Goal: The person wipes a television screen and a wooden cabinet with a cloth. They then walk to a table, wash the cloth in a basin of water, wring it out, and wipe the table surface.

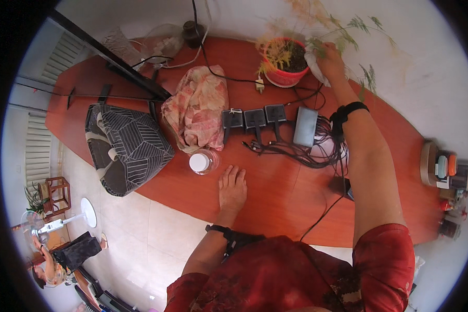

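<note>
My left hand (233, 188) lies flat on the red-brown wooden table (273, 195), palm down, holding nothing. Close above it stands a clear jar with a white lid (199, 162). My right hand (330, 64) reaches to the far edge, shut on a white cloth (314, 67) against the right side of a red flower pot (284, 77). Feathery green and yellow foliage partly covers the fingers. Under my right forearm, a bundle of black cables (308, 155) lies beside a grey-blue box (305, 126).
A pink floral cloth bag (199, 105), a patterned black tote (134, 148) and several black adapters (255, 118) occupy the table. A dark monitor edge (113, 54) juts in at upper left. Tape rolls and jars (446, 167) stand far right. Another person (52, 265) is at lower left near a fan.
</note>
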A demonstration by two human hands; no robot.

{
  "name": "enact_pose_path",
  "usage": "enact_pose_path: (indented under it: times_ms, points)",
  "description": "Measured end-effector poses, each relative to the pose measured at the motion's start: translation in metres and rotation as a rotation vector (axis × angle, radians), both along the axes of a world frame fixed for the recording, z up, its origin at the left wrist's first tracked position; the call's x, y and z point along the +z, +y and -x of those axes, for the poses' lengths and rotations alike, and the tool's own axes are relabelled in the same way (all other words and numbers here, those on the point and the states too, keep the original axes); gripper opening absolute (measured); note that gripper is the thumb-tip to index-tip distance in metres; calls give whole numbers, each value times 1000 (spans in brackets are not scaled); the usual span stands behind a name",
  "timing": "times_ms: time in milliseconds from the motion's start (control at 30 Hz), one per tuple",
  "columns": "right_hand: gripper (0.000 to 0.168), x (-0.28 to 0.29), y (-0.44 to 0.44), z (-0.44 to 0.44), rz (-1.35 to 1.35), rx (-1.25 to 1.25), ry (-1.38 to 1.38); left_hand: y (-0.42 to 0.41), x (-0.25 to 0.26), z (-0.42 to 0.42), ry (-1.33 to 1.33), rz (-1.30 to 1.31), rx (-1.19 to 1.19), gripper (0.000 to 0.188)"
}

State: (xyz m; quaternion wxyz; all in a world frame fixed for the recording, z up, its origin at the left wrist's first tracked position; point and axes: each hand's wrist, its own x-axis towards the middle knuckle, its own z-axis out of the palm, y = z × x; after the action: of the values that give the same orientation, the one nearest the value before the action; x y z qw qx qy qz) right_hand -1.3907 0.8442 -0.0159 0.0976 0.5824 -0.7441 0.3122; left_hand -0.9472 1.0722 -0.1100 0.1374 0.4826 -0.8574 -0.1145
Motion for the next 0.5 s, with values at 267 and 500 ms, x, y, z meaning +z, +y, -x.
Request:
enact_pose_path:
  times_ms: [267, 500]
  points:
    - [29, 28, 23, -38, -205, -158, -48, 2, 5, 0, 30, 0, -1, 36]
    - [30, 1, 42, -36, -205, -154, -3, 2, 1, 0, 0, 31, -5, 39]
